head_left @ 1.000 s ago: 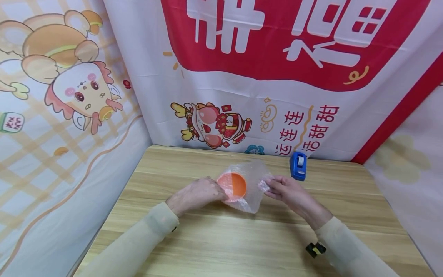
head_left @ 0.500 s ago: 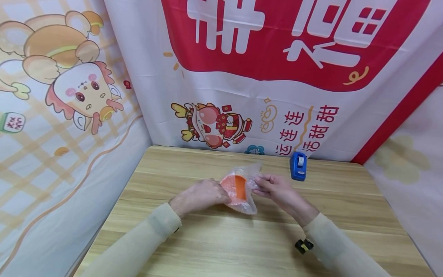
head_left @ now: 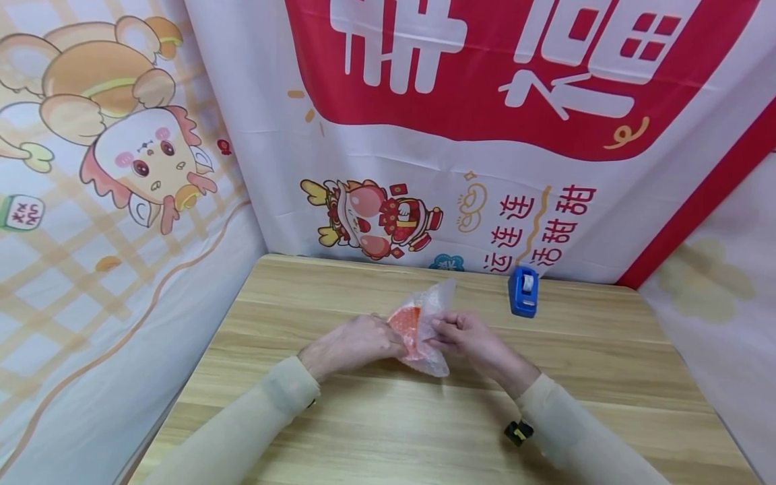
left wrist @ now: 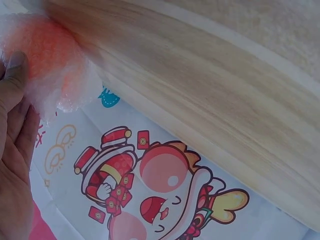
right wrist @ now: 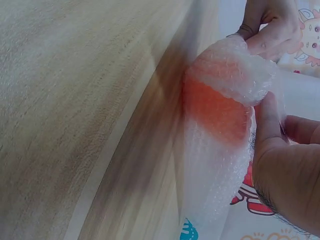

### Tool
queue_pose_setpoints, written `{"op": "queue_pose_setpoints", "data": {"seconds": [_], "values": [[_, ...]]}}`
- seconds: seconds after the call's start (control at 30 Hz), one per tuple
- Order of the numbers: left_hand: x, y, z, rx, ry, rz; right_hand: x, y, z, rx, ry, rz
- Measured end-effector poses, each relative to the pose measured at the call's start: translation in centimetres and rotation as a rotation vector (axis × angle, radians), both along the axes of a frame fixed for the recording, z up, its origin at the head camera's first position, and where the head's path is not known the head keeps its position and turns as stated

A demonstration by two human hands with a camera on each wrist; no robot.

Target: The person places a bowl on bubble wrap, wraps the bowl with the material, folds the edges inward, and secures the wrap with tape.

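Observation:
A round orange dish-like object point(head_left: 416, 318) lies on the table inside a sheet of bubble wrap point(head_left: 438, 303), most of it covered. My left hand point(head_left: 364, 342) holds the wrapped left side; in the left wrist view the thumb point(left wrist: 16, 75) lies against the wrap. From the right, my right hand point(head_left: 475, 340) pinches the free flap between thumb and fingers, with the flap standing up over the orange object. The right wrist view shows the orange colour point(right wrist: 215, 112) through the bubbles and loose wrap trailing off one end.
A blue tape dispenser point(head_left: 523, 291) stands at the back right of the wooden table point(head_left: 388, 431). Behind the table hangs a printed cloth point(head_left: 376, 155), with another patterned cloth point(head_left: 121, 269) along the left side.
The right hand has moved left, drawing the wrap flap over the orange object, so less of it shows bare. The left hand has stayed nearly in place, shifting slightly right.

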State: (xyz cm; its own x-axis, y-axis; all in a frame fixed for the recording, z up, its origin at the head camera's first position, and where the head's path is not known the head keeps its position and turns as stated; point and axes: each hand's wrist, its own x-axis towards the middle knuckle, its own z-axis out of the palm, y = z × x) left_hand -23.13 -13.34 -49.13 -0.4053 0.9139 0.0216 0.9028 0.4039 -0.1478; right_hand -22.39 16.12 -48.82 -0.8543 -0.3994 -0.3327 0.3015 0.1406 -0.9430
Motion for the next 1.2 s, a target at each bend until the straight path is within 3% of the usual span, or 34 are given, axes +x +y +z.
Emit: {"op": "queue_pose_setpoints", "data": {"seconds": [0.1, 0.27, 0.43, 0.57, 0.73, 0.93, 1.03, 1.2], "values": [[0.0, 0.0, 0.0, -0.006, 0.018, -0.009, -0.1, -0.2, -0.3, 0.018, 0.015, 0.022], [0.1, -0.4, 0.1, 0.022, -0.021, 0.010, 0.0, -0.4, -0.2, 0.099, 0.028, 0.048], [0.0, -0.4, 0.2, 0.005, 0.091, 0.010, 0.3, -0.7, 0.2, 0.221, 0.079, 0.076], [-0.1, -0.6, 0.5, 0.018, 0.133, 0.055, 0.4, -0.9, 0.4, 0.280, 0.114, 0.091], [-0.1, -1.0, 0.7, 0.113, 0.142, 0.099, 0.3, -1.0, 0.4, 0.285, 0.120, 0.105], [-0.1, -0.9, 0.6, 0.249, 0.167, 0.069, 0.1, -1.0, 0.3, 0.271, 0.119, 0.121], [0.2, -0.5, 0.6, 0.213, 0.143, 0.057, 0.1, -1.1, 0.3, 0.255, 0.116, 0.126], [0.7, 0.5, 0.4, 0.069, 0.084, 0.084, 0.0, -1.1, 0.5, 0.242, 0.105, 0.123]]}}
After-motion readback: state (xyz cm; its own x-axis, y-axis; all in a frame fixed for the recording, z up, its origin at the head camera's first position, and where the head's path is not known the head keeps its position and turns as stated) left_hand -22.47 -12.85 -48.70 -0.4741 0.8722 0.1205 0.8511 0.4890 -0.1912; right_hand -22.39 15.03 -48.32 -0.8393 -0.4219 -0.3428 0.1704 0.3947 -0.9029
